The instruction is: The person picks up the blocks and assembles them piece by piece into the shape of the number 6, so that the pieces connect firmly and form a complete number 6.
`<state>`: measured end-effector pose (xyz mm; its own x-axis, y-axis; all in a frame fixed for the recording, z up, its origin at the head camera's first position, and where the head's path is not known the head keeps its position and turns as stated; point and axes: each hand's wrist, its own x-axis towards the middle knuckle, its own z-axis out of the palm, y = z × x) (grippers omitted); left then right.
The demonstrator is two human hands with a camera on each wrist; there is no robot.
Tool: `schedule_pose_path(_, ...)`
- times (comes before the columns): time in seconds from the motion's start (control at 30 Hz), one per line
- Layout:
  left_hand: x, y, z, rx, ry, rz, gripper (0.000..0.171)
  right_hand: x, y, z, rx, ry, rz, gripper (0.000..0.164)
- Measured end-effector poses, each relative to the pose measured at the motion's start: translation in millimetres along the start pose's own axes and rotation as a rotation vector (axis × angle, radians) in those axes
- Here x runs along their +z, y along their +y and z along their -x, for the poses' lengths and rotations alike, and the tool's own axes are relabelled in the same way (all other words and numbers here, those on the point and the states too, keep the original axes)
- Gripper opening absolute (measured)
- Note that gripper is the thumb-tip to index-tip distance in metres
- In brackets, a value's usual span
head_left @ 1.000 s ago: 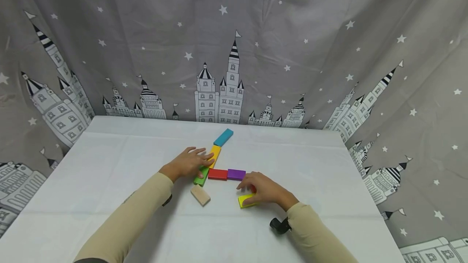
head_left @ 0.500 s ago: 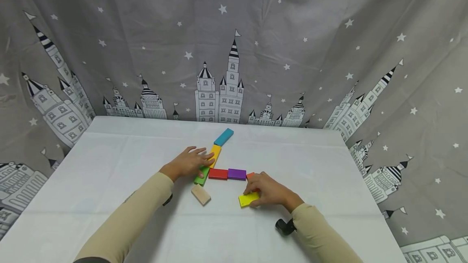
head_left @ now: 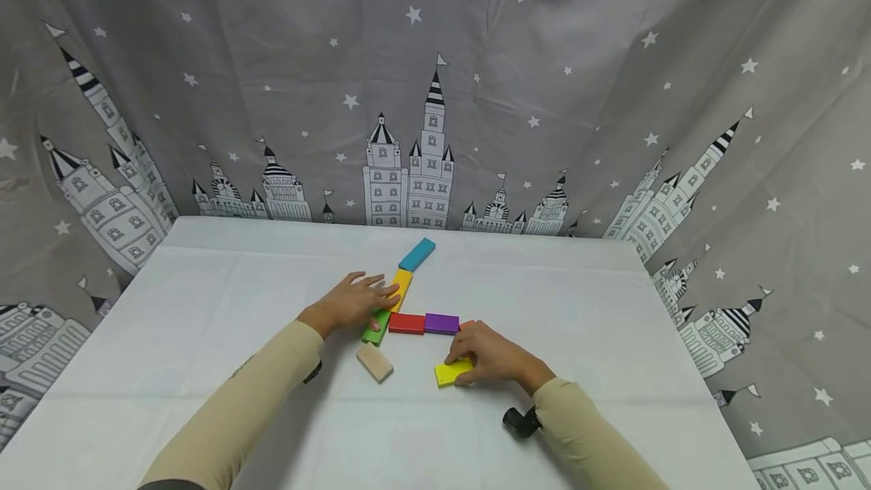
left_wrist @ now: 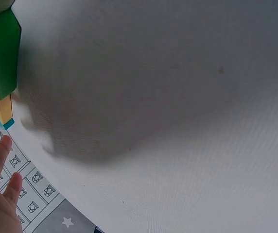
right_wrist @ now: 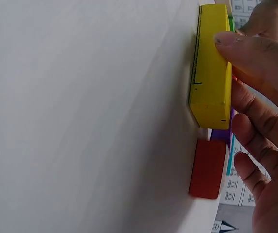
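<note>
In the head view, my left hand [head_left: 348,304] rests with spread fingers on the green block [head_left: 376,327] and the amber block [head_left: 401,289]. My right hand [head_left: 494,354] pinches a bright yellow block [head_left: 445,373] between thumb and fingers, low over or on the table; I cannot tell which. The right wrist view has the thumb on the near face of this yellow block [right_wrist: 210,73]. Just behind the hand, an orange block [head_left: 466,325] is mostly hidden. It adjoins the purple block [head_left: 441,324], which lies end to end with the red block [head_left: 407,324].
A blue block [head_left: 417,254] continues the line beyond the amber one. Near the green block's lower end lies a plain wooden block [head_left: 374,363]. All sit on a white-covered table [head_left: 381,437], with a grey castle-print curtain [head_left: 490,97] behind it.
My right hand's fingers have closed on the yellow block, which has shifted slightly left. Part of the orange block now shows behind that hand. My left hand has stayed in place.
</note>
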<state>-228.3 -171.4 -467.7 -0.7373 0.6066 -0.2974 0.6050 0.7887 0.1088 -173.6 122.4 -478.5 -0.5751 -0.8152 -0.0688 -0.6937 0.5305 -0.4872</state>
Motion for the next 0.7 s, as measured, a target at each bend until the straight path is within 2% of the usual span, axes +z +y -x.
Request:
schedule_pose_path(0.13,0.4,-0.3,-1.5,-0.002,-0.007,-0.004,0.066,4,-3,-7,-0.021,0.004,0.008,0.028)
schedule_pose_path(0.43,0.4,0.4,-2.1,-0.013,-0.014,-0.011,0.065,5,-15,-18,0.043,-0.038,-0.021,0.028)
schedule_pose_path(0.7,-0.2,0.4,-2.5,-0.016,-0.016,-0.020,0.065,9,-20,-31,0.030,-0.050,-0.005,0.029)
